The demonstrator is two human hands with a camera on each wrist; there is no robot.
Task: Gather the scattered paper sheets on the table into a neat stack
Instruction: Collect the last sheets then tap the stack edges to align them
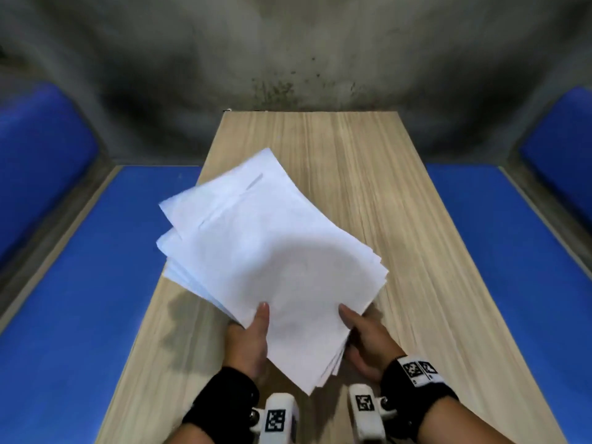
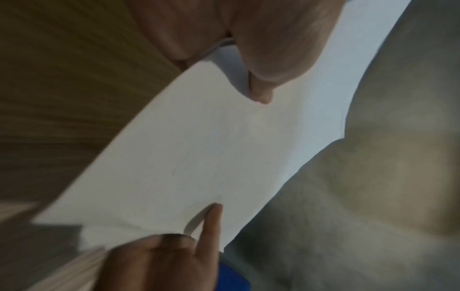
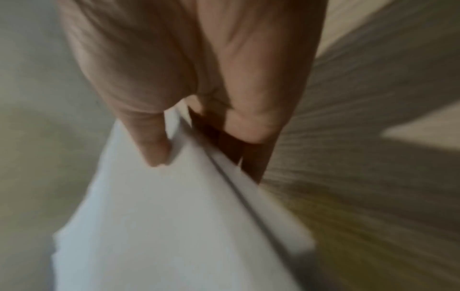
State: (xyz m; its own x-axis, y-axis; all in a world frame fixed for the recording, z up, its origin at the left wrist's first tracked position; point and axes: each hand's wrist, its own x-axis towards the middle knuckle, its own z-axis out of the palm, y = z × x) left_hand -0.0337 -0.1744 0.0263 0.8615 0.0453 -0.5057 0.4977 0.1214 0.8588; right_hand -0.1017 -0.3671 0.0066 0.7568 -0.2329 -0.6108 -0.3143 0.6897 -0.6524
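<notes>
Head view: paper sheets (image 1: pixel 272 251), bundle raised off counter (image 1: pixel 400 193), far corners fanned. Left hand (image 1: pixel 250 341), right hand (image 1: pixel 365 341) pinch near edges, thumbs on top; grip likely for squaring.

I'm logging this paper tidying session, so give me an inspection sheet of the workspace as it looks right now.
Surface: long light wood-grain table, bare beyond the papers.
Job's things: bundle of white paper sheets, lifted at the near end, far corners fanned and uneven, not yet squared.
Clutter: nothing seen.
Grippers: left hand grips the bundle's near left edge, thumb on top; right hand grips the near right edge, thumb on top, fingers beneath.
Cables: nothing seen.
Surroundings: blue padded panels on both sides of the table; stained grey concrete wall behind.
</notes>
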